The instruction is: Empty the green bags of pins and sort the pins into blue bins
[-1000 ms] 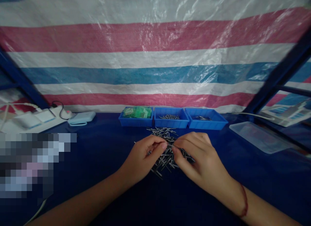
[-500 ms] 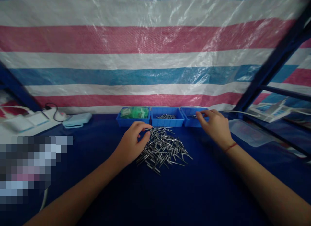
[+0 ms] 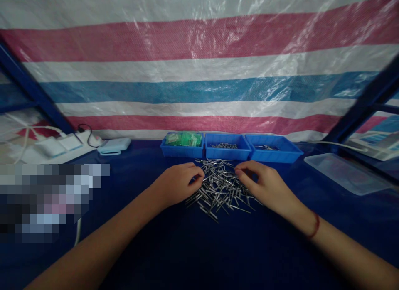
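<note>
A loose pile of silver blind rivets (image 3: 222, 186), each with a thin pin and a thicker sleeve, lies on the dark blue table. At its left edge is my left hand (image 3: 179, 183), thumb and forefinger pinched together over the rivets; what is between the tips cannot be made out. My right hand (image 3: 264, 184), with a red cord at the wrist, reaches into the pile's right side. Its thumb and forefinger also close in a pinch, contents unclear. Behind the pile, the middle blue bin (image 3: 229, 154) holds many rivets, and the right blue bin (image 3: 276, 156) only a few.
The left blue bin (image 3: 182, 152) contains green and clear plastic packets. A translucent lid (image 3: 346, 173) lies on the right. On the left are a light blue case (image 3: 114, 146), a white power strip (image 3: 59, 148) and a pixelated area. Striped sheeting (image 3: 199, 90) hangs behind.
My right hand has come from the right bin back to the pile. My left hand's thumb and forefinger have closed together. The view has shifted slightly.
</note>
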`<state>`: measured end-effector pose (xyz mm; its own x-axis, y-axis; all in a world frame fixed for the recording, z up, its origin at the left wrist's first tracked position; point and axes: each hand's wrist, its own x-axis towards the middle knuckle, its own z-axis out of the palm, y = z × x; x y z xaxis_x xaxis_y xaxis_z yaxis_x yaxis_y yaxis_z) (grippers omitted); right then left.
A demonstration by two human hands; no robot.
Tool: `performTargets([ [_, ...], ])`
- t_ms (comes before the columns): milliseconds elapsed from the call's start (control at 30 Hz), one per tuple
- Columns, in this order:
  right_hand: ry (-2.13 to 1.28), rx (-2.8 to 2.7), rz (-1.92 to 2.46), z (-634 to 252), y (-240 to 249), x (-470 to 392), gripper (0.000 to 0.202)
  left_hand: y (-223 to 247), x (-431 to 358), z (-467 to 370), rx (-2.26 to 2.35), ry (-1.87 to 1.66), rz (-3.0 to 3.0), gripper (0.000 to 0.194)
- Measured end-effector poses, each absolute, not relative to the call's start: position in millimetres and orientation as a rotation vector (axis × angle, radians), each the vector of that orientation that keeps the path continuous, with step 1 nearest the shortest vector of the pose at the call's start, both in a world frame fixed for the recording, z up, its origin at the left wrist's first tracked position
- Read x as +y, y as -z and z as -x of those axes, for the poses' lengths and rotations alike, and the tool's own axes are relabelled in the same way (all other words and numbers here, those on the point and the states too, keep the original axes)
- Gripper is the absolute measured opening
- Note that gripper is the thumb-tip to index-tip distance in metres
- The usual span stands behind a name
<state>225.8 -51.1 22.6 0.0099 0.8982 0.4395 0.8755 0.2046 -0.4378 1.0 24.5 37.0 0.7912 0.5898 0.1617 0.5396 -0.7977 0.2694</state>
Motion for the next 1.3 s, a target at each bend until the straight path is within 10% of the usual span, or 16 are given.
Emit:
performTargets([
  [1300, -0.234, -1.863, 1.535, -211, -31, -62, 0.017, -29, 8, -10, 0.632, -0.364, -2.96, 0.035],
])
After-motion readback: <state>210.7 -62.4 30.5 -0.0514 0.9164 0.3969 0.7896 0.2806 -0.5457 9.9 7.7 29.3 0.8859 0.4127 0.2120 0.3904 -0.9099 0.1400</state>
